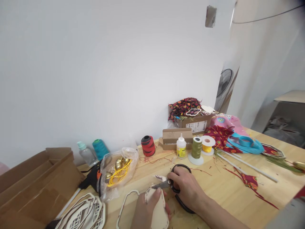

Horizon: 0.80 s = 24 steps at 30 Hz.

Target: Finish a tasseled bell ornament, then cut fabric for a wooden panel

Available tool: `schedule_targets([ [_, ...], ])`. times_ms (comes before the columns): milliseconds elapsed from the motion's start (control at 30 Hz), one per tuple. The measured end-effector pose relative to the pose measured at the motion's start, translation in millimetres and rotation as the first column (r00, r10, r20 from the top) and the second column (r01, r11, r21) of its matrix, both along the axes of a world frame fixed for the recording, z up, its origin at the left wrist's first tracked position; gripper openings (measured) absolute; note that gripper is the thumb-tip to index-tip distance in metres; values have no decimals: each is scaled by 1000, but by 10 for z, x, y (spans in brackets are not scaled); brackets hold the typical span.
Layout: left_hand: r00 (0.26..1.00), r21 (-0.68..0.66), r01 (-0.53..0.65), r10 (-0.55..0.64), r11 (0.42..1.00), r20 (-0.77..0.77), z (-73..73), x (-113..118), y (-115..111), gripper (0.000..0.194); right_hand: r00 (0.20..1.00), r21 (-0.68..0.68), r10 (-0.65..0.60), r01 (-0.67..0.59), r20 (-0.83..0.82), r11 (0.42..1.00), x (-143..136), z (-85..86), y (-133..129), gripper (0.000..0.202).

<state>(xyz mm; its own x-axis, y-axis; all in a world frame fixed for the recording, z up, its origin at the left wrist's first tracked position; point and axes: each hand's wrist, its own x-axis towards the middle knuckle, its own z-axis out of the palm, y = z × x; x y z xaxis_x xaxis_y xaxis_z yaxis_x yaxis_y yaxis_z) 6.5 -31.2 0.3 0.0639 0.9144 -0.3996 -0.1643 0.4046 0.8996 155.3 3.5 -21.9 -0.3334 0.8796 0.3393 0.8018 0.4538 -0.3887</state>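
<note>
My left hand (147,206) is closed round a pale, flat plate with a shaped edge (159,213), thumb on its face and fingers behind it. My right hand (186,186) grips a pair of black-handled scissors (163,184). The scissors point left, and a blade lies at the top edge of the plate, by a small tab. Whether the blades are cutting anything there, I cannot tell. Beside my left hand, a thin pale frame (122,203) rests on the wooden table (214,190).
At left stand a cardboard box (38,190), a glue gun (91,176), stacked cut-out frames (83,213) and a plastic bag of gold bells (119,170). Behind my hands are a red thread spool (148,146), a glue bottle (181,148) and a green spool (196,149). Fabric (219,136) and white sticks (252,165) lie right.
</note>
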Motion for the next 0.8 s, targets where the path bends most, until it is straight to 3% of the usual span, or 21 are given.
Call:
schedule_targets([
  [300, 999, 34, -44, 43, 998, 29, -15, -26, -8, 36, 998, 2, 68, -68, -13, 998, 15, 8, -13, 22],
  [533, 1000, 20, 24, -24, 1000, -5, -44, -63, 15, 39, 1000, 10, 18, -18, 2, 1000, 5, -9, -2, 26],
  [667, 996, 25, 59, -57, 998, -67, -72, -49, -10, 36, 999, 16, 55, -55, 1, 998, 9, 14, -15, 27],
  [800, 990, 58, 18, -10, 998, -141, -123, -17, -31, 34, 996, 14, 95, -95, 2, 995, 1, 26, -20, 24],
])
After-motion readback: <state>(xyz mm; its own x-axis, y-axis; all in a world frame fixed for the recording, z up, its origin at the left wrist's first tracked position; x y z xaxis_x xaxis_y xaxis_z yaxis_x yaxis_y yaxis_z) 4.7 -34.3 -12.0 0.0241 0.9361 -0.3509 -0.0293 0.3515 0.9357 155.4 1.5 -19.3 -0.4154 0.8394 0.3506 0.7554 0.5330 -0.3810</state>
